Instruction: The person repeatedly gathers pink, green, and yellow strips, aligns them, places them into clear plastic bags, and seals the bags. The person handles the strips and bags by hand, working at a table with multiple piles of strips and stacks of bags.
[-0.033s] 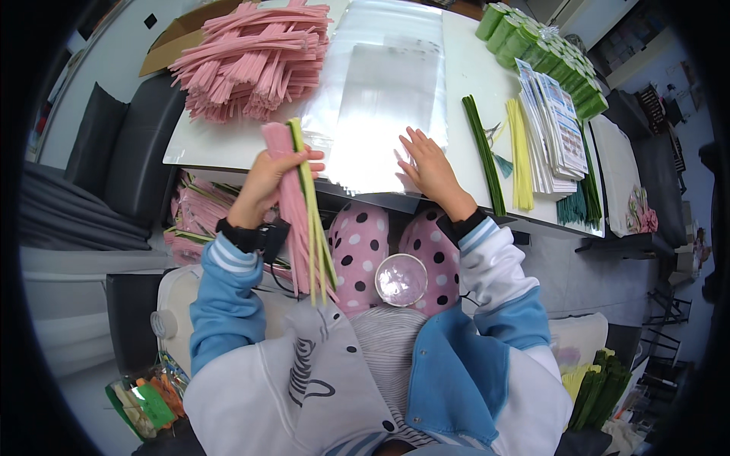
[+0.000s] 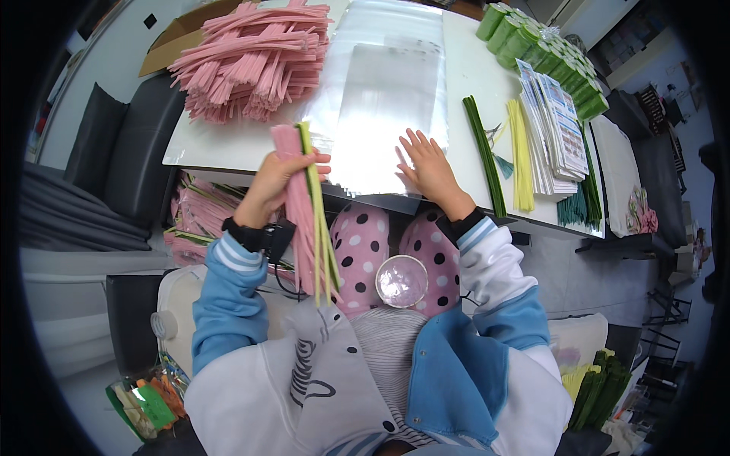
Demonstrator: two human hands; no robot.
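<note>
My left hand [image 2: 278, 182] is wrapped round a bundle of pipe cleaners [image 2: 303, 228], mostly pink, with several yellow and dark green ones along its right side. The bundle hangs down past the table's front edge towards my lap. With fingers spread, my right hand [image 2: 431, 169] rests on a stack of clear plastic bags [image 2: 388, 99] in the middle of the table. No object shows in that hand. A small round clear tub [image 2: 401, 281] sits on my lap between my thighs.
Pink pipe cleaners [image 2: 251, 61] are heaped at the table's back left, before a cardboard box [image 2: 171, 45]. To the right lie green stems [image 2: 484, 156], yellow stems [image 2: 520, 156], scissors [image 2: 496, 131], printed sheets [image 2: 549, 129] and green-wrapped rolls [image 2: 544, 57]. Wrapped bundles [image 2: 201, 213] lie below the table's left side.
My left hand has shifted slightly to the right with the pipe cleaner bundle in it. The right hand has stayed almost in place on the plastic bags.
</note>
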